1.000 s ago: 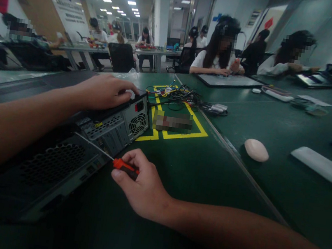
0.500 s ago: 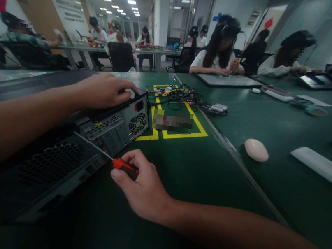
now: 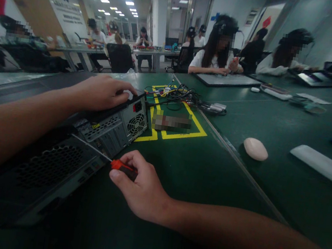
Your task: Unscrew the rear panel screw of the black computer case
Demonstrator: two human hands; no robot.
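A black and grey desktop computer case lies on the table at the left, its rear panel with round fan grille and power socket turned to the right. Across its upper edge, near the back corner, my left hand rests with bent fingers, holding the case. In my right hand is a screwdriver with a red and black handle, fingers wrapped round it. Its long thin shaft points left over the case into a dark area by the rear edge. Whether the tip touches a screw I cannot tell.
Tangled cables lie beyond the case by yellow tape on the green table. A blurred item sits inside the tape. To the right are a pale rounded object and a long white bar. Co-workers sit across.
Both hands, the screwdriver and the case keep nearly the same positions. The whole view has shifted very slightly.
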